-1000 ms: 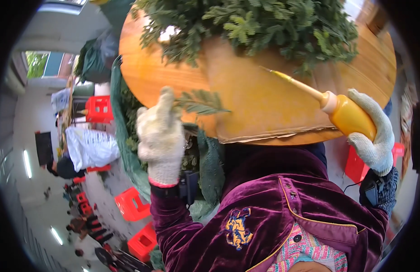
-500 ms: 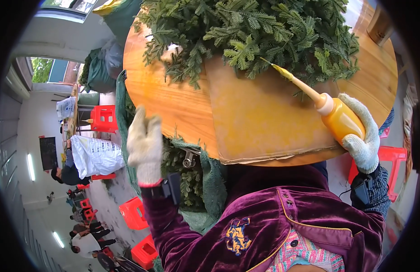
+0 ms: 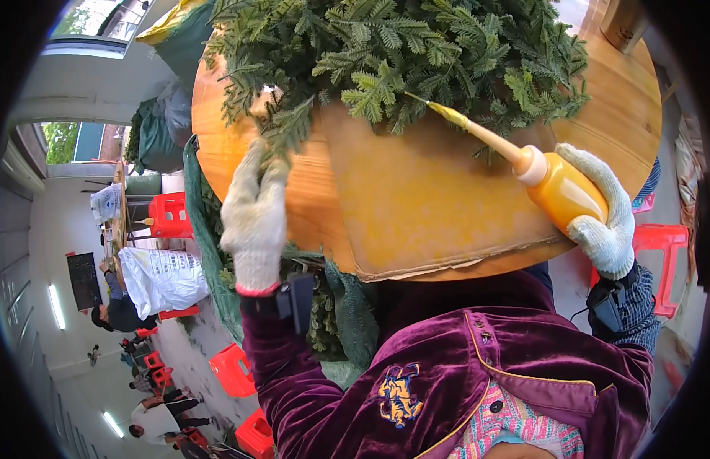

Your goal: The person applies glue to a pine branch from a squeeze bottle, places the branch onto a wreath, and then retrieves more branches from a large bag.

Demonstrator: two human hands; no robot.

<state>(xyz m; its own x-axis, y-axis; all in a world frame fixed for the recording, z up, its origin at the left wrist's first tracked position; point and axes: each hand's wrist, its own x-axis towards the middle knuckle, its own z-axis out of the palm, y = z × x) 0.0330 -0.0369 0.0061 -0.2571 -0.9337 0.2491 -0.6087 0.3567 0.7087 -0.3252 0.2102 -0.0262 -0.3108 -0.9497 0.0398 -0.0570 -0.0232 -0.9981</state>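
My right hand (image 3: 609, 218), in a pale knitted glove, is wrapped round a squeeze bottle (image 3: 567, 191) full of yellow-orange liquid. Its long, thin nozzle points up and left, the tip in front of green artificial-looking fir branches (image 3: 416, 57). My left hand (image 3: 255, 218), in a whitish glove with stained fingertips, reaches up at the table's left side. Its fingers are apart, right at the tip of a hanging fir sprig (image 3: 290, 126); whether they touch it I cannot tell. A worn, yellow-stained cardboard sheet (image 3: 439, 199) lies in front of the pile, between my hands.
Everything rests on a round wooden table (image 3: 623, 115); a brown cylindrical container (image 3: 624, 24) stands at its far right. Green sacking (image 3: 347, 314) with more branches sits below the left edge. Red stools (image 3: 661, 264), a white sack (image 3: 162, 277) and several people are around.
My left hand has moved up to the hanging sprig tip. The squeeze bottle stays in my right hand at about the same angle, and the whole view has shifted slightly.
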